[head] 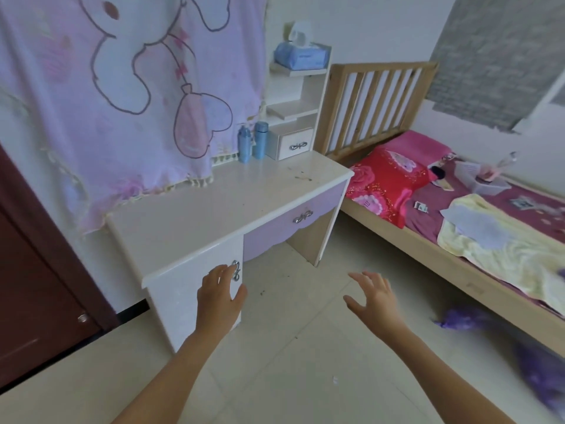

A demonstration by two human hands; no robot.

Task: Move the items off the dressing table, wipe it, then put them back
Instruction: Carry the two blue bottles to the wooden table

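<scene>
While my left hand [221, 293] and right hand [373, 298] hover empty, fingers apart, the upright blue bottles [260, 141] stand ahead, nearer my left.

I am holding both bare arms out in the lower middle of the frame. My left hand [220, 296] is open, fingers relaxed. My right hand [373, 298] is open too, fingers spread.

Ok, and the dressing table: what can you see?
The dressing table has a white glossy top, a lilac drawer with a bow handle, a white cupboard door at left. Two blue bottles stand at the back by a shelf unit; dark specks near them. A pink blanket drapes onto its rear edge.
</scene>
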